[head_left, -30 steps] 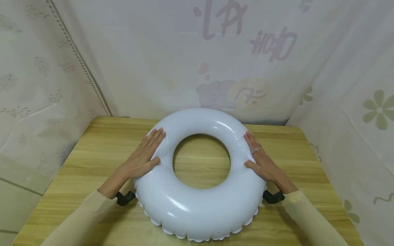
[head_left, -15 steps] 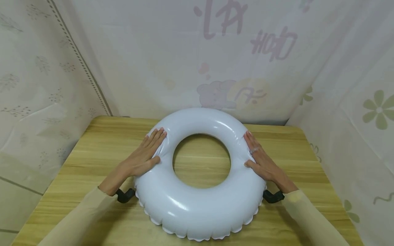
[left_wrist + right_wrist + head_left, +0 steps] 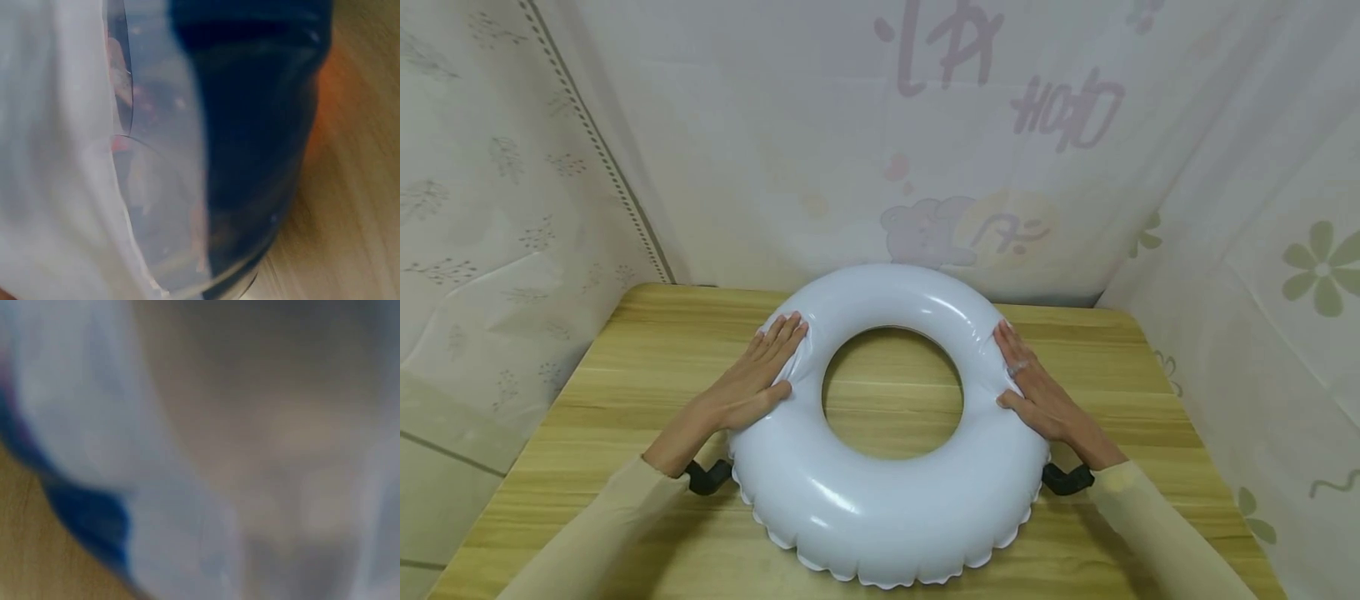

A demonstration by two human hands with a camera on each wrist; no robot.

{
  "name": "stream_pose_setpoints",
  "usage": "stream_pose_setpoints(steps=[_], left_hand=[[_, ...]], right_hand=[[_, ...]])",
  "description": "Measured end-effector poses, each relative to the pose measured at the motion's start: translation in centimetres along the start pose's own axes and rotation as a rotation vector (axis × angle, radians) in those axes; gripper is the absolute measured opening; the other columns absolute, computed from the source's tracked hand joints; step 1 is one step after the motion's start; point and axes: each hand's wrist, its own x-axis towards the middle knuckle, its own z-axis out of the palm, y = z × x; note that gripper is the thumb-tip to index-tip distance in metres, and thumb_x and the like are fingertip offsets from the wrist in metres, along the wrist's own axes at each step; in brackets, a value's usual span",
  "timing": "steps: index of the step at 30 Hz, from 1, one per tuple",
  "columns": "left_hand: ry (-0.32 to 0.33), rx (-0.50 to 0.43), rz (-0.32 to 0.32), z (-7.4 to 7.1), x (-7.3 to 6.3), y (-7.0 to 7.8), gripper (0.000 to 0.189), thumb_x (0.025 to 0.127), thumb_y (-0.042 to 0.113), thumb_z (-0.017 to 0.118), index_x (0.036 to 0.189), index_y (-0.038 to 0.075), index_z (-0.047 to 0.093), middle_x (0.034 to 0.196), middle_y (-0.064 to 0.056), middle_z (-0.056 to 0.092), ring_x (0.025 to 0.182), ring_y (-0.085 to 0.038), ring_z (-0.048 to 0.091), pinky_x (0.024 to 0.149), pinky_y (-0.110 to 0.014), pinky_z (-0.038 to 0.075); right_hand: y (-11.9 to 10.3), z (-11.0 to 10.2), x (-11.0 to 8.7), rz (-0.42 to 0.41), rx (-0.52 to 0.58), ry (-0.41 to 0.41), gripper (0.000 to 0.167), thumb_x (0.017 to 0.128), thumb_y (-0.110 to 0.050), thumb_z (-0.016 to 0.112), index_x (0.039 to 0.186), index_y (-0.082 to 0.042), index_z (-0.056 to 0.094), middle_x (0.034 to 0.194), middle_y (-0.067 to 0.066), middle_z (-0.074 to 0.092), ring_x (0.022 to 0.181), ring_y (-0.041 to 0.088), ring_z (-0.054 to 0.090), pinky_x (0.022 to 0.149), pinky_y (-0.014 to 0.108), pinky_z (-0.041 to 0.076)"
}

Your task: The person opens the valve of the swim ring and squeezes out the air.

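Note:
A white inflated swim ring (image 3: 887,508) lies flat on a wooden table, its shiny upper side facing up and its near edge scalloped along the seam. My left hand (image 3: 741,387) presses on the ring's left side, fingers straight and thumb apart, and the vinyl creases beside the fingertips. On the opposite side my right hand (image 3: 1037,387), with a ring on one finger, presses in the same way. Close up, the left wrist view shows a dark blue and clear part of the swim ring (image 3: 256,125). The right wrist view has its blurred pale vinyl (image 3: 175,531) with blue patches.
The wood-grain table (image 3: 647,367) has rounded far corners. A pale printed cloth (image 3: 775,150) hangs right behind its far edge, and more patterned cloth (image 3: 1247,275) stands along the right side. Black wrist mounts (image 3: 707,477) sit under both wrists.
The creases by the left fingers have deepened slightly, and those fingers have shifted a touch inward. The swim ring and right hand stay in place.

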Motion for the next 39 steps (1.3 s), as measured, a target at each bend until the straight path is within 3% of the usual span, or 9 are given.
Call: stream_pose_setpoints(steps=[7,13,27,36,39], left_hand=[[-0.031,-0.006,-0.021,-0.10,0.27,-0.03,0.080,0.097,0.014,0.042,0.165,0.008,0.001,0.174,-0.013,-0.009,0.161,-0.036,-0.011,0.128,-0.063,-0.002],[-0.042,-0.023,-0.020,-0.07,0.19,-0.03,0.080,0.097,0.013,0.042,0.165,0.008,0.000,0.173,-0.013,-0.010,0.160,-0.036,-0.012,0.127,-0.064,-0.002],[-0.043,-0.011,-0.020,-0.23,0.22,-0.02,0.080,0.097,0.014,0.042,0.165,0.006,0.001,0.173,-0.014,-0.009,0.160,-0.037,-0.011,0.127,-0.065,-0.001],[-0.034,0.004,-0.018,-0.07,0.19,-0.08,0.079,0.098,0.016,0.042,0.165,0.007,0.001,0.174,-0.013,-0.008,0.161,-0.036,-0.010,0.127,-0.064,-0.001],[-0.026,0.006,-0.015,-0.11,0.05,-0.02,0.079,0.098,0.016,0.042,0.165,0.006,0.002,0.173,-0.014,-0.008,0.160,-0.037,-0.009,0.127,-0.064,-0.001]], right_hand=[[0.21,0.06,0.09,-0.019,-0.009,-0.001,0.090,0.093,-0.015,0.051,0.165,-0.006,-0.002,0.174,0.013,-0.008,0.161,0.034,-0.007,0.131,0.039,-0.004],[0.19,0.17,0.03,-0.027,-0.005,-0.007,0.089,0.093,-0.015,0.050,0.165,-0.006,-0.003,0.174,0.014,-0.009,0.161,0.035,-0.007,0.131,0.040,-0.005],[0.18,0.21,0.20,-0.030,-0.018,-0.004,0.088,0.093,-0.015,0.050,0.165,-0.004,-0.002,0.174,0.015,-0.008,0.161,0.037,-0.005,0.130,0.056,0.002],[0.08,0.34,-0.06,-0.018,-0.024,0.007,0.088,0.094,-0.016,0.050,0.165,-0.005,0.000,0.174,0.014,-0.006,0.161,0.037,-0.004,0.130,0.056,0.003],[-0.01,0.35,-0.07,-0.033,-0.031,0.016,0.087,0.093,-0.015,0.050,0.165,-0.003,0.001,0.174,0.016,-0.005,0.161,0.039,-0.002,0.131,0.048,0.000]])
